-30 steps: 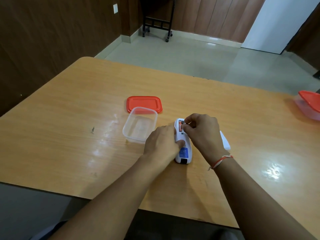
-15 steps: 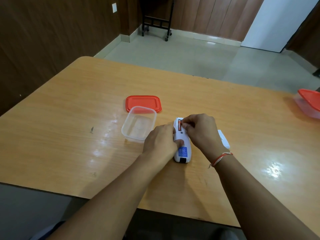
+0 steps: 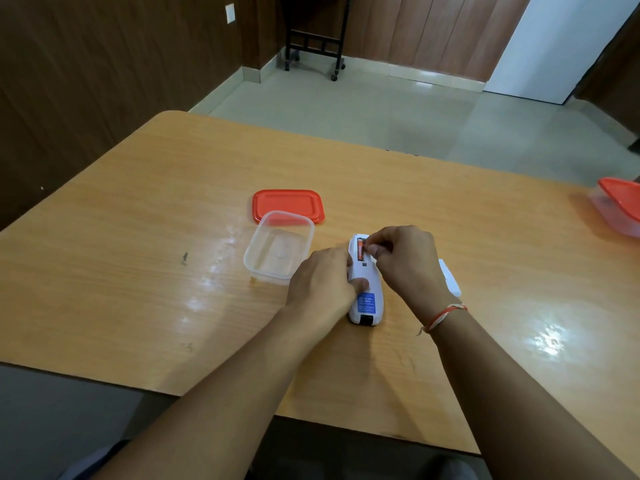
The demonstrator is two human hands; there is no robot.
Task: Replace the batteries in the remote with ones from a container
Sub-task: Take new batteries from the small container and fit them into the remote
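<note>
A white remote (image 3: 364, 299) lies face down on the wooden table (image 3: 138, 237), its battery bay uncovered at the far end. One orange battery (image 3: 360, 249) sits in the bay. My left hand (image 3: 322, 282) grips the remote's left side, thumb across its back. My right hand (image 3: 405, 265) has its fingertips curled at the bay beside that battery; what they pinch is hidden. A white piece, apparently the battery cover (image 3: 450, 277), lies just right of my right hand. The clear container (image 3: 278, 247) to the left looks empty.
An orange lid (image 3: 288, 205) lies flat behind the clear container. A second clear container with an orange lid (image 3: 620, 211) stands at the table's right edge. The near table edge runs under my forearms. A black wheeled stand (image 3: 313, 39) is on the floor beyond.
Both hands stay on the remote. My right hand's fingertips have shifted slightly at the battery bay; the remote has not moved.
</note>
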